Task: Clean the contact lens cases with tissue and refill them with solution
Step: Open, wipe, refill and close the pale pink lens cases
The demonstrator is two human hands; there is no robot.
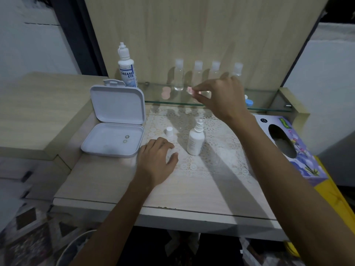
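right hand [223, 95] is pinching a small pink case [190, 91] over the glass shelf [265, 108], left hand [156, 160] just resting relaxed on the tabletop [192, 191] near the bottle [196, 140]

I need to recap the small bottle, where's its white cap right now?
In the head view, the white cap stands on the lace mat, left of the small solution bottle and just beyond the left hand.
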